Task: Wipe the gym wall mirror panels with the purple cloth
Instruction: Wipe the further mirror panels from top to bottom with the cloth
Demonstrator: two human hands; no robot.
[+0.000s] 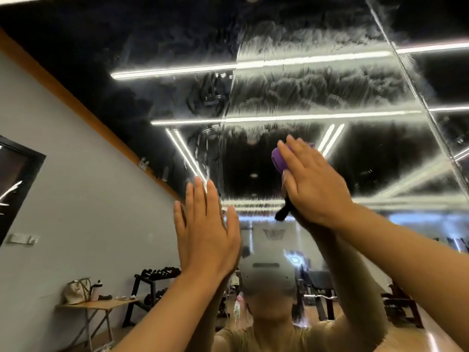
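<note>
Both hands up on mirror (pixel 317 92). Left hand (pixel 206 232) flat on glass, fingers straight. Right hand (pixel 311 179) presses purple cloth (pixel 278 158) against glass, fingers extended over it. Streaky wet smears above cloth. Panel seam (pixel 229 97) runs up between the hands.

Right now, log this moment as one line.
right hand presses purple cloth on mirror | left hand flat, open | streaks above

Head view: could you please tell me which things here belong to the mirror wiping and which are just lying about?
Job:
- mirror, smeared
- purple cloth
- right hand, pressing the cloth
- left hand, flat on the glass

Lying about:
- folding table
- handbag
- bottle
- dumbbell rack
</note>
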